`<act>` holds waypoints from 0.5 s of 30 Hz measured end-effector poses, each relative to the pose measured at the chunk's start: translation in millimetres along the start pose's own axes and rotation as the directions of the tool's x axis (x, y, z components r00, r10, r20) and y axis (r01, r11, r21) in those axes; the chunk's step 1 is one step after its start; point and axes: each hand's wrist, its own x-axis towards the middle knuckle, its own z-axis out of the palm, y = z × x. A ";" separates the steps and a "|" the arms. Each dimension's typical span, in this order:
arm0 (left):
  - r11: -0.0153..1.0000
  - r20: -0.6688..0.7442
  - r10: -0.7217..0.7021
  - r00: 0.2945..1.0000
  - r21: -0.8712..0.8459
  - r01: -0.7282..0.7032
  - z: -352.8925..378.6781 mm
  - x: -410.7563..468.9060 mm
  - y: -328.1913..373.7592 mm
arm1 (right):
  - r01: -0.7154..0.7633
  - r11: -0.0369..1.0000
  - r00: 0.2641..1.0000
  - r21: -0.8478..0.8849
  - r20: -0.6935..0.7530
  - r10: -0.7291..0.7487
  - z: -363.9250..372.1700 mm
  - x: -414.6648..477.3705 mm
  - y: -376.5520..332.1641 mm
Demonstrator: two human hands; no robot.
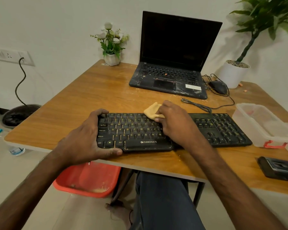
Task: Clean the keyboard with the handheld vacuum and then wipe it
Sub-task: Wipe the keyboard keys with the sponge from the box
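Here we clamp the light, stiff keyboard (156, 130) by its left end at the table's (93, 90) near edge with the left hand (88, 138), fingers curled round it, while the right hand (175, 123) pinches the soft cloth (152, 111) on the keys.

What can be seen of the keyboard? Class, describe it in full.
The keyboard is black, plastic-looking and full-size, with yellowish legends, a number pad at its right end and ZEBRONICS printed on the space bar. It looks dusty. It lies on the table near the front edge. The left hand grips its left end; the right hand presses a tan cloth on its upper keys.
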 end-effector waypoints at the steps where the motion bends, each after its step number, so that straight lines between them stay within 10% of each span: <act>1: 1.000 0.001 0.002 1.000 0.000 -0.002 -0.3 0.1 0.5 | 0.044 0.999 0.999 0.030 -0.003 -0.044 3.1 0.0 -9.9; 15: 1.000 -0.007 -0.002 1.000 0.016 0.002 -0.1 0.1 0.1 | 0.174 0.982 0.985 0.071 -0.032 -0.172 10.7 -4.2 -31.4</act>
